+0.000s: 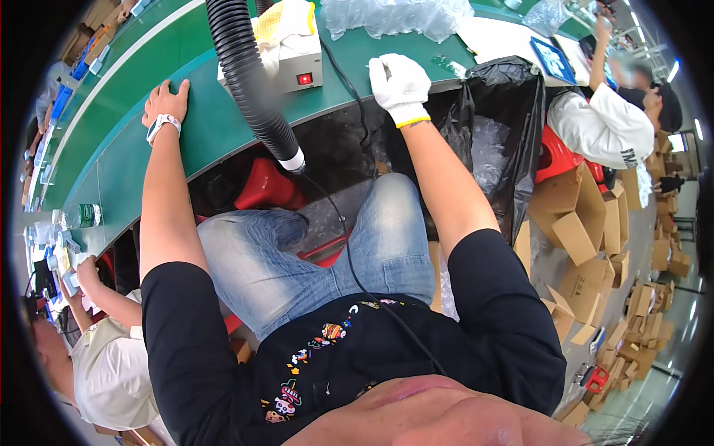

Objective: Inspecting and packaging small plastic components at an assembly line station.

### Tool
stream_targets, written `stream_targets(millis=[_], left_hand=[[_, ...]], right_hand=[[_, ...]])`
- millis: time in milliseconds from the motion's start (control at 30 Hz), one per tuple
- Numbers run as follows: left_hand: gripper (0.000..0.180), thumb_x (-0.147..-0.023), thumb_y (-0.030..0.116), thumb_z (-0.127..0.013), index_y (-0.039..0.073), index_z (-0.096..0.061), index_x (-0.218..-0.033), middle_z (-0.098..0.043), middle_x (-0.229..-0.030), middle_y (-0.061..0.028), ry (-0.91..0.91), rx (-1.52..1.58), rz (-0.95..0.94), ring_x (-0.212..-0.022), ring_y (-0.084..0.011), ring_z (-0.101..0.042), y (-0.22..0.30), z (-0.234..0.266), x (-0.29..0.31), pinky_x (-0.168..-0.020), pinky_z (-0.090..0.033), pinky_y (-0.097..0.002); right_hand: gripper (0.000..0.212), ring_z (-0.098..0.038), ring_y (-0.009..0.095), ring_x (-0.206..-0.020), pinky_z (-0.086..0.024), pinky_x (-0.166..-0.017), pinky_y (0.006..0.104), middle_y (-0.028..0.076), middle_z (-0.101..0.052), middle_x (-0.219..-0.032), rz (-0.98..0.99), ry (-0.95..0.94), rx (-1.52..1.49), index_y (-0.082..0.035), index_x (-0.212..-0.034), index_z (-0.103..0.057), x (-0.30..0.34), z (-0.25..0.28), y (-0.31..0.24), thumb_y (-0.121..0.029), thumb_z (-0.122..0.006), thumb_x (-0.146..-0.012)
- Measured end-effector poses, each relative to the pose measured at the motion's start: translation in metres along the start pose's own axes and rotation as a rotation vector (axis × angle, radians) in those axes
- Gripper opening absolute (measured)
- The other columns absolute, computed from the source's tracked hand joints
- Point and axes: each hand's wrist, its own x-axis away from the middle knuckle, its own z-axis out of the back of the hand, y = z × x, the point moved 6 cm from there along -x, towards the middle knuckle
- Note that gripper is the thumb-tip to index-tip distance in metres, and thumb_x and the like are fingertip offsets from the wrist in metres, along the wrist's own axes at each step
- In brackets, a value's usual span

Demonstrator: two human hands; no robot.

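Observation:
My left hand (165,104) is bare, with a watch (161,125) at the wrist. Its fingers are spread flat on the green tabletop (197,141). A white knit glove with a yellow cuff edge covers my right hand (400,80), which rests at the table's near edge with its fingers curled closed. Whatever it may hold is hidden. Between my hands a black ribbed hose (245,70) hangs down in front of a pale box with a red switch (303,78). On that box lies a white and yellow glove (286,26).
Clear plastic packaging (398,16) lies along the table's back. A black bin bag (513,111) hangs right of my right arm. A bottle (80,215) stands at far left. Co-workers sit on both sides, and open cardboard boxes (573,212) lie at right. A black cable (338,215) crosses my lap.

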Motion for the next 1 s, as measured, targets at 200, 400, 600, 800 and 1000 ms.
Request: stream_targets(millis=[200, 400, 600, 800, 1000], left_hand=[[0.075, -0.09, 0.071, -0.049, 0.028, -0.05, -0.151, -0.041, -0.162, -0.0042, 0.003, 0.015, 0.003, -0.149, -0.0278, -0.036, 0.002, 0.004, 0.004, -0.118, -0.027, -0.0562], [0.075, -0.09, 0.071, -0.049, 0.028, -0.05, -0.151, -0.041, -0.162, -0.0047, 0.007, 0.021, -0.001, -0.149, -0.0281, -0.036, 0.003, 0.01, 0.008, -0.119, -0.027, -0.0557], [0.075, -0.09, 0.071, -0.049, 0.028, -0.05, -0.151, -0.041, -0.162, -0.0046, 0.0, 0.021, 0.004, -0.15, -0.0287, -0.035, 0.003, 0.01, 0.008, -0.118, -0.027, -0.0559], [0.075, -0.09, 0.073, -0.048, 0.028, -0.051, -0.15, -0.042, -0.161, -0.0044, 0.006, 0.015, 0.001, -0.149, -0.0294, -0.036, 0.001, 0.012, 0.008, -0.117, -0.029, -0.0569], [0.073, -0.091, 0.069, -0.05, 0.027, -0.05, -0.151, -0.04, -0.162, -0.0055, -0.003, 0.039, 0.007, -0.15, -0.0302, -0.035, -0.002, 0.022, 0.01, -0.119, -0.026, -0.0549]], right_hand=[[0.025, -0.069, 0.032, -0.077, -0.056, -0.071, 0.0435, 0.009, -0.071, -0.079, -0.011, -0.051, -0.008, -0.015, -0.08, -0.073, -0.001, -0.002, 0.001, -0.037, -0.065, -0.089], [0.025, -0.069, 0.032, -0.077, -0.056, -0.071, 0.0423, 0.01, -0.071, -0.08, 0.022, -0.01, 0.007, -0.014, -0.081, -0.073, 0.0, -0.002, -0.001, -0.036, -0.066, -0.089], [0.026, -0.069, 0.033, -0.078, -0.056, -0.072, 0.0425, 0.009, -0.072, -0.081, 0.032, 0.014, 0.026, -0.014, -0.081, -0.073, 0.0, -0.002, 0.0, -0.037, -0.065, -0.089], [0.025, -0.069, 0.033, -0.08, -0.055, -0.073, 0.0419, 0.01, -0.072, -0.084, 0.015, -0.049, 0.032, -0.012, -0.083, -0.072, -0.001, -0.003, -0.003, -0.035, -0.066, -0.091], [0.026, -0.069, 0.034, -0.081, -0.055, -0.074, 0.0425, 0.011, -0.072, -0.085, 0.005, -0.058, 0.024, -0.011, -0.084, -0.072, -0.003, 0.0, -0.009, -0.034, -0.066, -0.092]])
